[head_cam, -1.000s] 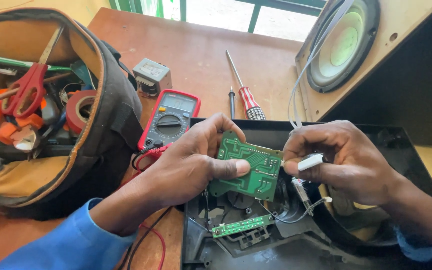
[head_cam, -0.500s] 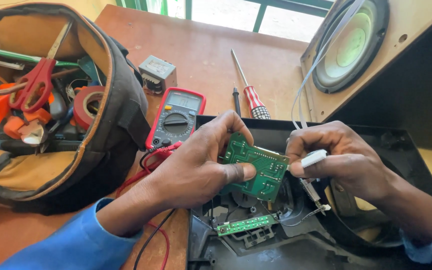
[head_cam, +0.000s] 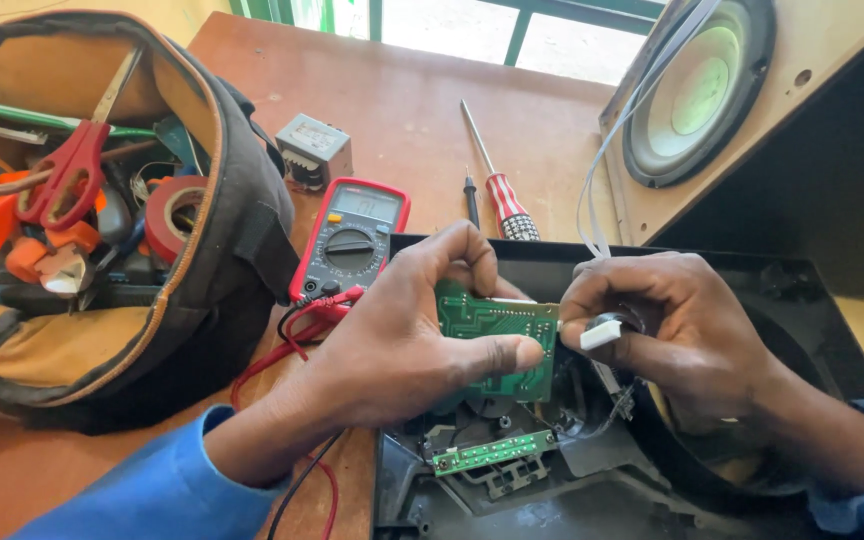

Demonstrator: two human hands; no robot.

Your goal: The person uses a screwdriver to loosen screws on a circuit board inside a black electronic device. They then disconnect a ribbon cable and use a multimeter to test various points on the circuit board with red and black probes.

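Left hand (head_cam: 402,345), in a blue sleeve, curls in from below with thumb and fingers clamped on the green rectangular circuit board (head_cam: 497,335), held tilted over the open black plastic casing (head_cam: 802,290). Right hand (head_cam: 672,330) arches beside it, fingertips pinched shut on a small white plastic connector (head_cam: 602,332) touching the board's edge. Nearby lie a red-cased multimeter (head_cam: 352,240) and an open fabric tool bag (head_cam: 212,260).

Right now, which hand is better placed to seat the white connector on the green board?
Right. The right hand already pinches the white connector at the edge of the green circuit board, while the left hand grips that board, probably steadying it.
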